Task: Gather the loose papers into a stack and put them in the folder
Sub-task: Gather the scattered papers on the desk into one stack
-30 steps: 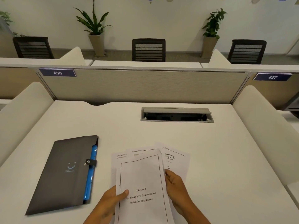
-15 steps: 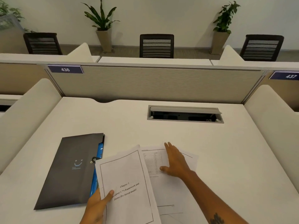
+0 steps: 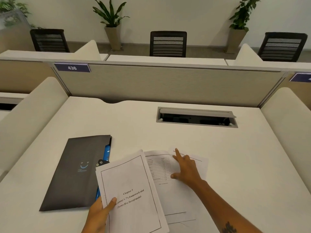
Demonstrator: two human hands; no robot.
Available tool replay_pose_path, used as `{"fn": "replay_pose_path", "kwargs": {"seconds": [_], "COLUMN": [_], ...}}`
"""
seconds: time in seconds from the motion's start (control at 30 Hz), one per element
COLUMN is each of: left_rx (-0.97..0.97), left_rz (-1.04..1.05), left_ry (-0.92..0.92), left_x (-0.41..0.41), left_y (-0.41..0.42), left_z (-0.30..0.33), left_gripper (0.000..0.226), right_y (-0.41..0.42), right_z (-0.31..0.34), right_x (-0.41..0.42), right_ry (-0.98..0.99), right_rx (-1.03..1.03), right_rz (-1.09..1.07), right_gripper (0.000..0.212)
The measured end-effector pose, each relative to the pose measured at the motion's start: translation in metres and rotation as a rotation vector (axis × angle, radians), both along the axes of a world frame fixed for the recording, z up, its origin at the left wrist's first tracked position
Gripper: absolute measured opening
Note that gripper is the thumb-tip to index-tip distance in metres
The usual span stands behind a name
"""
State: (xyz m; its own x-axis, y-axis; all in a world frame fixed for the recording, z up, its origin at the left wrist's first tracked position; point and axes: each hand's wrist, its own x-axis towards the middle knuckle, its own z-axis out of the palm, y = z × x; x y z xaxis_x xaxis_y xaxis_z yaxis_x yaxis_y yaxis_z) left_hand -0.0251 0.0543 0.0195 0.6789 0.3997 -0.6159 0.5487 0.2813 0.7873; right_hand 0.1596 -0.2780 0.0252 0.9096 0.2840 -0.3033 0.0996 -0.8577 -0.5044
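- One folder (image 3: 75, 172), closed, flat on desk (image 3: 235, 157).
- Left hand (image 3: 99, 214): pinches one title sheet (image 3: 131, 190).
- Right hand (image 3: 186, 169): open, pressing at least two loose sheets (image 3: 175, 199).

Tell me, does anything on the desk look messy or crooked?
Yes. The papers are not stacked yet: the Chapter 3 page, held in the left hand, sits tilted over the table page, which the right hand presses down. The dark folder lies slanted too. Nothing looks torn or spilled.
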Motion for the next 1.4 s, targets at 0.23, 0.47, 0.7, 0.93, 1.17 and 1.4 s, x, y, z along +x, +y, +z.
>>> {"fn": "replay_pose_path", "kwargs": {"seconds": [0.23,0.47,0.7,0.93,1.17,1.4], "left_rx": [-0.014,0.011,0.03,-0.04,-0.111,-0.108], "left_rz": [-0.023,-0.108,-0.18,-0.286,-0.337,-0.344], "left_ry": [-0.024,-0.037,-0.018,-0.006,0.058,0.091], "left_x": [0.006,0.016,0.022,0.025,0.026,0.019], "left_y": [-0.005,-0.01,-0.014,-0.021,-0.03,-0.021], "left_z": [0.008,0.012,0.017,0.025,0.022,0.007], "left_gripper": [0.045,0.05,0.049,0.05,0.048,0.046], "right_y": [0.007,0.007,-0.002,0.003,0.031,0.036], "right_z": [-0.003,0.001,0.021,0.028,0.032,0.037], "right_x": [-0.024,-0.05,-0.07,-0.087,-0.103,-0.104], "right_ry": [0.057,-0.007,0.001,0.161,0.225,0.36], "right_rx": [0.363,0.461,0.702,0.834,0.872,0.918], "right_rz": [-0.314,-0.559,-0.642,-0.671,-0.571,-0.53], "right_gripper": [0.135,0.051,0.023,0.022,0.017,0.016]}}
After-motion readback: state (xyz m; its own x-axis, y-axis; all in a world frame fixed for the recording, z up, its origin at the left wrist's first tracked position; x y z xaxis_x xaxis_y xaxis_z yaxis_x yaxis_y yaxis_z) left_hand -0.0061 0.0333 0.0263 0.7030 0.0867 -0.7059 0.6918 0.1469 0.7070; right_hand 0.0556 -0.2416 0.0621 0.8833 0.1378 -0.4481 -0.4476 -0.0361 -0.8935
